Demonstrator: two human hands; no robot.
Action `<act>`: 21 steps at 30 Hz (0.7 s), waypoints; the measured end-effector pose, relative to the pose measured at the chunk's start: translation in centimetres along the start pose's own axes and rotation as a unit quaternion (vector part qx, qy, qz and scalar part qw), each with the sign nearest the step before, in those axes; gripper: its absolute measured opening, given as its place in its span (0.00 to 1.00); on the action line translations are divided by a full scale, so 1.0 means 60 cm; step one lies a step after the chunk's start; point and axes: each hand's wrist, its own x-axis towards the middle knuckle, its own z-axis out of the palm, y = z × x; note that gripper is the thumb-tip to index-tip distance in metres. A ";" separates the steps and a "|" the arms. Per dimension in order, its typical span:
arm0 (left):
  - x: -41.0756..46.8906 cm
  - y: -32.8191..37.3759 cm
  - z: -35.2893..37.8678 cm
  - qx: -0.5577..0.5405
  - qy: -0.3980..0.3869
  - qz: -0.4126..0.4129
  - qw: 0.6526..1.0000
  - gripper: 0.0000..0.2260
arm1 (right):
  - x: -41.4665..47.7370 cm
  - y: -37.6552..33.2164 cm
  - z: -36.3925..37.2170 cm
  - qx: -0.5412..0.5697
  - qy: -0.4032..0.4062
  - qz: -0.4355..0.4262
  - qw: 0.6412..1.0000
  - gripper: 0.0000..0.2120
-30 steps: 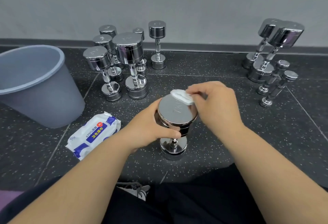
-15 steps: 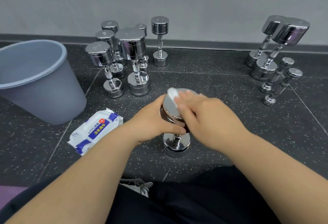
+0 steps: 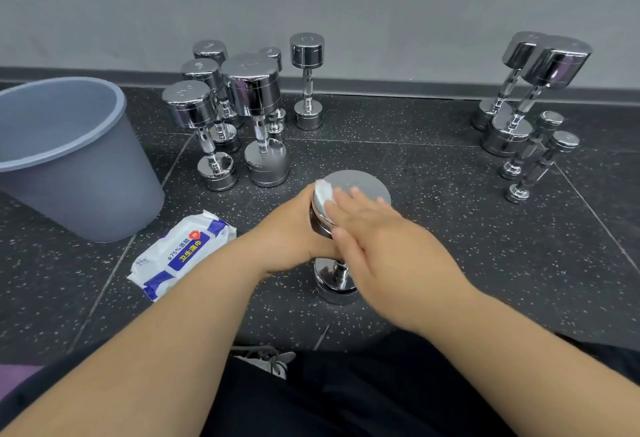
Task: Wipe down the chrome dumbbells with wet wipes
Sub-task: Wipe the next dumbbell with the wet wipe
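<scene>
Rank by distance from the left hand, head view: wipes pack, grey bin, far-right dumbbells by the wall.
1. Wipes pack: floor, just left of the left hand, which grips the dumbbell.
2. Grey bin: farther left.
3. Far-right dumbbells: right side, by the wall.

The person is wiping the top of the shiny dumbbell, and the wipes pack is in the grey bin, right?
Not quite. The head view shows the wipes pack lying on the floor beside the grey bin, not in it. The right hand does wipe the dumbbell top.
</scene>
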 end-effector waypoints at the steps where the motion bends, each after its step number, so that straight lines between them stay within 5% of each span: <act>1: 0.000 0.001 -0.001 -0.010 0.007 -0.008 1.000 0.42 | -0.007 0.009 -0.002 0.006 0.008 0.014 1.000 0.24; 4: 0.000 0.002 0.001 -0.014 0.021 -0.014 1.000 0.46 | -0.003 0.034 -0.011 0.024 0.075 0.085 0.993 0.23; 9: -0.002 0.006 0.008 -0.002 0.035 -0.004 0.999 0.44 | -0.032 0.002 0.029 0.033 0.059 0.019 0.998 0.29; 12: -0.002 0.003 0.012 -0.003 0.039 -0.015 0.999 0.46 | -0.016 0.031 0.013 0.072 0.107 0.108 0.986 0.24; 17: -0.007 0.012 0.012 0.000 0.053 -0.010 0.999 0.40 | -0.041 0.002 0.042 0.102 0.144 0.058 0.983 0.21; 21: -0.008 0.012 0.017 -0.007 0.060 -0.013 0.998 0.43 | -0.014 0.023 0.031 0.225 0.183 0.209 0.934 0.22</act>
